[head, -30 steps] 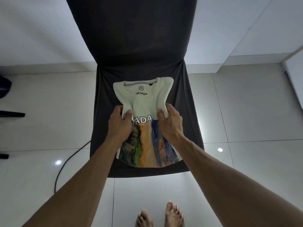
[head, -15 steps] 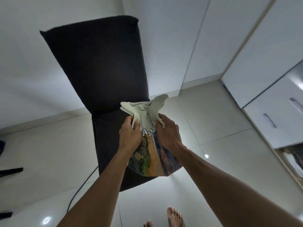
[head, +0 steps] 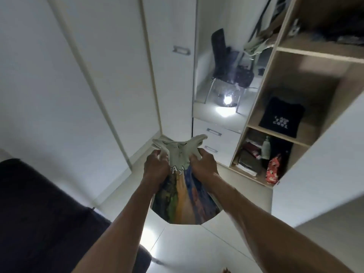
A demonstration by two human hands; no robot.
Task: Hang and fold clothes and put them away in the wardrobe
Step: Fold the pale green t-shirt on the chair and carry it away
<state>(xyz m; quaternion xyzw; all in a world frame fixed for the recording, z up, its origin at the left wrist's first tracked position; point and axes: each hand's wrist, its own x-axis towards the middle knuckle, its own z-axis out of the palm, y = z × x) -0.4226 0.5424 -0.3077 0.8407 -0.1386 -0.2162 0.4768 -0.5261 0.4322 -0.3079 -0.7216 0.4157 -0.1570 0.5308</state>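
Observation:
A folded pale-green T-shirt point(head: 183, 201) with a colourful landscape print hangs in the air in front of me. My left hand point(head: 155, 168) grips its left side and my right hand point(head: 203, 164) grips its right side, both bunching the cloth near the collar end. The open wardrobe point(head: 275, 134) stands ahead to the right. On its middle shelf lies a folded black T-shirt point(head: 280, 117) with white lettering.
The dark covered chair point(head: 39, 213) is at my lower left. White closed wardrobe doors point(head: 118, 75) fill the left. A mirror panel point(head: 226, 75) and white drawers point(head: 214, 140) sit ahead. The lowest shelf holds several items, including a bottle point(head: 266, 147) and a red pouch point(head: 272, 170).
Both hands lifted the folded T-shirt off the chair seat and carried it to the right. The view has swung from the chair to the open wardrobe.

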